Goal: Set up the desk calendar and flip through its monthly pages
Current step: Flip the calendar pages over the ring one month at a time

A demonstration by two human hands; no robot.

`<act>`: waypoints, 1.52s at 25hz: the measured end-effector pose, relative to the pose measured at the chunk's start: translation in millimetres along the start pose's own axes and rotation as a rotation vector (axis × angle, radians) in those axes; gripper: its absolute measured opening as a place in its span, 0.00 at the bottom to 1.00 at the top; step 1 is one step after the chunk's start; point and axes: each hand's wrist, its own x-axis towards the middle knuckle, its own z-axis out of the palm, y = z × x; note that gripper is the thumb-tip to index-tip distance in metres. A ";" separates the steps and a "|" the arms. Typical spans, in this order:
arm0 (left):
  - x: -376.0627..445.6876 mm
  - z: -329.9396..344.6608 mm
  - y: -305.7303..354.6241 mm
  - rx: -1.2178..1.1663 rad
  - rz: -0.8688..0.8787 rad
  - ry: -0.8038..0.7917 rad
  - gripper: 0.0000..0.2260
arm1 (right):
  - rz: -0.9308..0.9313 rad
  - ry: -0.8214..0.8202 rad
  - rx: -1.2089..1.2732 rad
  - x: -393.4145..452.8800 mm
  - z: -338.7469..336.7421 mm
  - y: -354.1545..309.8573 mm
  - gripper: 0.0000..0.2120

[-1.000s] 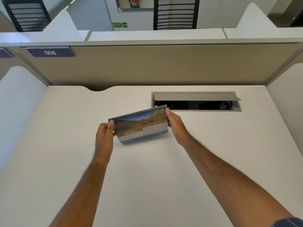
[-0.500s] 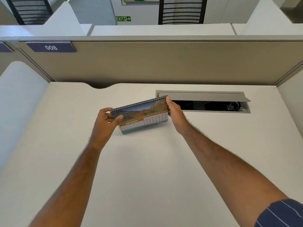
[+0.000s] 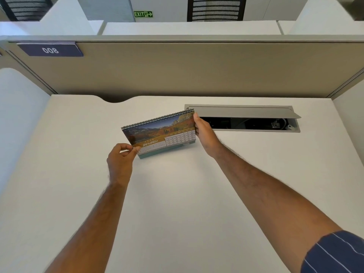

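Note:
A spiral-bound desk calendar stands on the white desk, tilted, showing a mountain landscape photo and the word JANUARY with a date grid. Its wire binding runs along the top edge. My right hand grips the calendar's right edge near the top corner. My left hand pinches the lower left corner of the front page between thumb and fingertips. The teal base shows under the page.
An open cable tray with a raised grey flap is set into the desk just right of the calendar. A beige partition with a "008" label closes the back. White side panels flank the desk.
My left hand slid down from the calendar's upper left side to its lower left corner and now pinches the page. The right hand keeps its grip on the right edge.

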 end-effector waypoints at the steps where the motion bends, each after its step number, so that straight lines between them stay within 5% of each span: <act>1: 0.3 -2.4 0.6 -0.001 -0.006 0.001 0.11 | 0.013 -0.005 0.002 1.0 1.6 1.5 0.24; 19: -21.5 -47.9 -0.2 0.034 -0.019 0.199 0.08 | 0.085 -0.105 -0.031 26.1 41.1 2.9 0.24; 23: -31.8 -48.3 6.2 -0.035 -0.059 0.069 0.06 | 0.094 -0.083 -0.035 27.3 39.2 -0.9 0.22; 28: -40.8 -63.7 20.6 -0.404 -0.169 -0.200 0.10 | 0.131 -0.089 -0.016 29.0 33.9 -6.4 0.22; 38: -12.3 -77.9 95.2 -0.894 -0.062 -0.306 0.26 | 0.112 -0.160 0.018 25.1 32.2 -4.8 0.34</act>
